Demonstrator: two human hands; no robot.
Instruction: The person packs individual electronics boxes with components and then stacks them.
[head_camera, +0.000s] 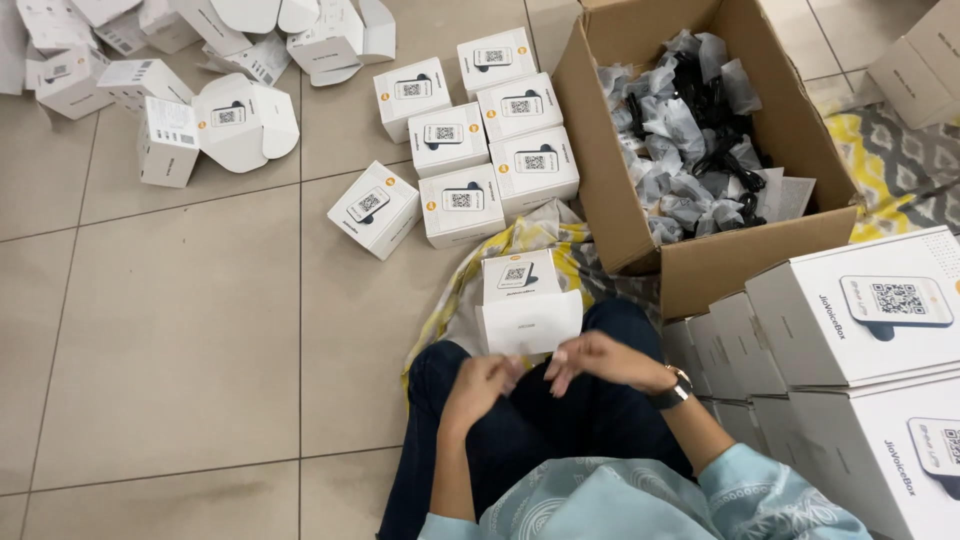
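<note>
Sitting on the tiled floor with legs in dark trousers, a person works over a small white carton that rests against the lap, on a yellow-patterned cloth. This carton is a squat white cardboard cube with a dark printed square and a small orange dot on its top face; its front flap hangs open toward the person, showing a plain white inside. The left hand sits just below the flap's left corner, fingers curled loosely, and whether it pinches the flap edge cannot be told. The right hand, with a dark wristwatch at its wrist, lies at the flap's lower right edge, fingers bent and touching the card; a firm hold cannot be confirmed.

Beyond the carton, a cluster of closed white cartons of the same kind stands in rows on the floor. Farther left lies a heap of unfolded empty cartons. A large brown cardboard box at the right holds black items in grey plastic bags. Stacked larger white boxes stand at the person's right.
</note>
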